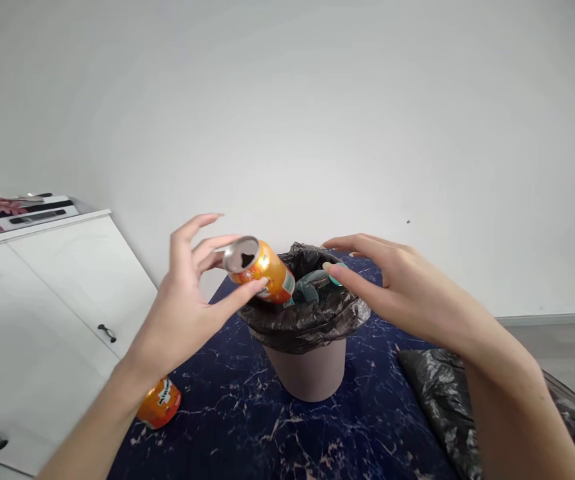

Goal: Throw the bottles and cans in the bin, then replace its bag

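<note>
An orange soda can (272, 270) is tilted over the bin's near left side, its opened top facing up and left. My left hand (192, 287) grips it between thumb and fingers. My right hand (387, 267) is at the bin's right rim with thumb and fingers apart. Its thumb overlaps the turquoise cap of a clear plastic bottle (312, 285); whether it touches the cap I cannot tell. The bottle lies in the mouth of a round bin (312, 373), whose black bag (307, 327) folds over the rim. A second orange can (161, 403) is partly behind my left forearm.
The bin stands on a dark blue marbled surface (247, 413). Black plastic bag material (442, 387) lies at the right, partly under my right forearm. A white cabinet (52, 300) with dark handles is at the left, and a pale wall (317, 133) rises behind.
</note>
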Demonstrator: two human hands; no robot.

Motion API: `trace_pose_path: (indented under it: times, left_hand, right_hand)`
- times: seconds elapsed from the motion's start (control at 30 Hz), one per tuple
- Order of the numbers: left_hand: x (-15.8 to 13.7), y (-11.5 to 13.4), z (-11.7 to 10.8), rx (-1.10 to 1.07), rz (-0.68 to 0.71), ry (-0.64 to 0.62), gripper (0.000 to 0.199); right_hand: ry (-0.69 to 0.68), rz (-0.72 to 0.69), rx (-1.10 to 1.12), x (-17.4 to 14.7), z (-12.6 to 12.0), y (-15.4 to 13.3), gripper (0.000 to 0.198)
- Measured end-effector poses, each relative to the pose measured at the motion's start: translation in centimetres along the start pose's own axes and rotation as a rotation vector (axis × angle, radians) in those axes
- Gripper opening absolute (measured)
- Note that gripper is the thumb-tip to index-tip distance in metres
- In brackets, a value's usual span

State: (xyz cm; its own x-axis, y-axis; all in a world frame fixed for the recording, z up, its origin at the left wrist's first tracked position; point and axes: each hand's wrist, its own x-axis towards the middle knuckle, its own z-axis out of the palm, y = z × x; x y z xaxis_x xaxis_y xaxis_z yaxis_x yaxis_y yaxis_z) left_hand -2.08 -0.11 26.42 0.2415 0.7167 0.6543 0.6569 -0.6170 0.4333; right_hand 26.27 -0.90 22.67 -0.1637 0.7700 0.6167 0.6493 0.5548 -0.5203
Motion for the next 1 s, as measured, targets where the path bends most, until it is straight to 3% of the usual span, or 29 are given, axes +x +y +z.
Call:
trace_pose_path:
  times: [0.17,0.3,0.4,0.57,0.7,0.83,0.87,0.93,1.0]
  left_hand:
    - [1.7,0.2,0.6,0.132,0.043,-0.38,0.09]
    - [2.8,0.2,1.5,0.085,0.016,-0.557,0.087]
    - [3.0,-0.1,2.0,0.039,-0.036,-0.614,0.084]
    - [2.1,-1.1,1.8,0.001,-0.048,-0.464,0.064]
    - [0.0,-2.8,0.4,0.087,-0.081,-0.121,0.047]
    - [-3.5,-6.6,-1.8,0.332,-0.264,0.177,0.046]
    - [-4.7,-8.0,-2.4,0.419,-0.34,0.192,0.051]
    - [-7.5,-11.3,-3.4,0.546,-0.446,0.05,0.065]
    - [-10.8,-14.9,-4.1,0.664,-0.438,-0.021,0.079]
  right_hand:
    - [0.017,-0.014,0.017,0.1,-0.3,0.2,0.041]
    - [0.012,-0.01,0.025,0.1,-0.3,0.2,0.039]
    - [0.011,0.001,0.022,0.2,-0.3,0.3,0.039]
    - [-0.001,0.002,0.022,0.3,-0.2,0.2,0.039]
    - [-0.01,0.008,0.01,0.4,0.0,0.2,0.039]
    - [-0.025,0.013,-0.006,0.5,0.4,0.2,0.04]
    - [-0.029,0.016,-0.009,0.5,0.5,0.2,0.041]
    - [-0.047,0.027,-0.014,0.6,0.7,0.3,0.042]
    - [-0.068,0.033,-0.024,0.6,1.0,0.3,0.044]
